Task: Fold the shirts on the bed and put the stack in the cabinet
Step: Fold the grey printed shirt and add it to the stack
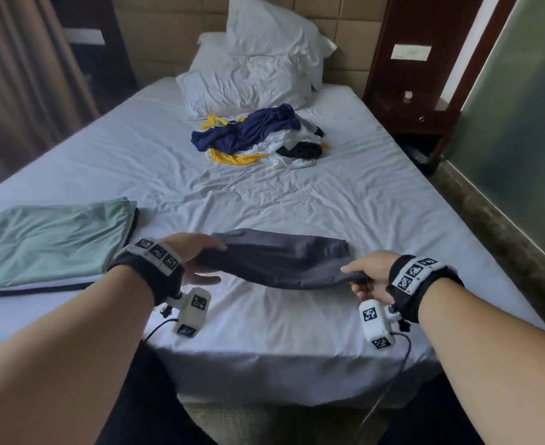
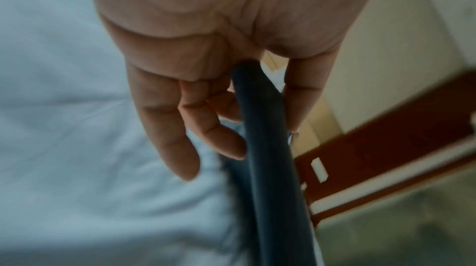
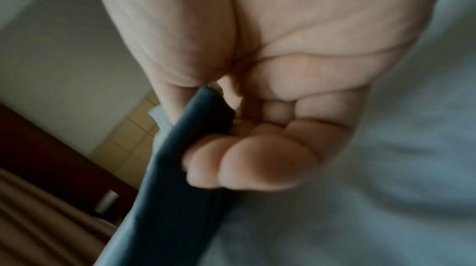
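Observation:
A dark grey shirt point(image 1: 281, 261), folded into a band, hangs between my two hands just above the white bed sheet point(image 1: 264, 319). My left hand point(image 1: 197, 261) pinches its left end between thumb and fingers, and my right hand point(image 1: 366, 277) grips its right end with curled fingers. The left wrist view shows the grey shirt point(image 2: 268, 158) running out from under the thumb of my left hand point(image 2: 206, 91). In the right wrist view my right hand point(image 3: 257, 148) has its fingers curled round the shirt edge point(image 3: 180, 168). A folded mint-green shirt point(image 1: 49, 242) lies at the left.
A heap of unfolded shirts point(image 1: 258, 136) in navy, yellow, white and black lies mid-bed below two white pillows point(image 1: 255, 62). A dark wooden nightstand point(image 1: 415, 101) stands at the right of the headboard. Curtains point(image 1: 24, 75) hang at the left.

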{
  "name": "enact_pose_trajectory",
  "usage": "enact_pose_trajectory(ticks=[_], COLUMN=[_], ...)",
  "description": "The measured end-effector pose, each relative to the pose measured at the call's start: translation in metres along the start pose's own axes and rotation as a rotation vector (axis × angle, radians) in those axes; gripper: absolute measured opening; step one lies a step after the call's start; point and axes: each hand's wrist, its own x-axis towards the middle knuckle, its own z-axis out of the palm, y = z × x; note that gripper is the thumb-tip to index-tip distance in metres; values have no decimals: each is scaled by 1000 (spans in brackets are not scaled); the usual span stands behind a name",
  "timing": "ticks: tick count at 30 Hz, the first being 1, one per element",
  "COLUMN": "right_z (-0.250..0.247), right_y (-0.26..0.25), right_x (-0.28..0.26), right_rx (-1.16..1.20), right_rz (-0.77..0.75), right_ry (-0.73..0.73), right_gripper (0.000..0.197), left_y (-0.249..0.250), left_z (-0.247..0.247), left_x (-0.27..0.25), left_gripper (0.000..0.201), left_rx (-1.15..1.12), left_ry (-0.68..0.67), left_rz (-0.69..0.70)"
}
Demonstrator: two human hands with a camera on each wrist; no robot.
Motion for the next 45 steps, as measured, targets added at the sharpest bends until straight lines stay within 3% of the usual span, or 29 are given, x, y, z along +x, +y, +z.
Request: enact_pose_trajectory(ticks=[3,6,10,13,17,21,27,31,34,37,40,45], right_z=[23,71,159,229,304,350,401,436,469,488,491,483], right_y=[-54,-107,-159,-181,-206,-232,-278,-266,-218,-164,-151,-155], right_x=[-34,-59,-79,-87,-93,-85,-61,-44,-6,29,40,41], right_rx=[98,144,201,184,172,265,681,534,232,-4,-43,-67], right_rz=[-141,-251,-241,-221,-205,-210,-403,-415,-400,-367,-389,-381], right_ry=[-33,-91,-267,-406,-523,-568,-446,-431,-380,-339,-315,-361], right_gripper=[10,16,24,19,15,23,29,10,8,22,27,28], left_y=[30,52,55,42,19,20,68,65,9,-62,-83,-69], left_z=[-33,-92,-192,-262,-335,-372,-405,-434,-452,-468,-473,-473], left_x=[-38,-74,-106,-116,-108,-80,-41,-8,25,60,72,67], left_gripper=[19,27,10,10,17,18,15,19,11,25,11,15], left_rx=[-248,-394,-519,-542,-639,-703,-798,-769,-583,-451,-415,-362], left_ry=[-13,42,154,238,340,378,366,491,615,643,688,722], left_rz=[150,231,336,326,279,252,522,477,263,62,88,127])
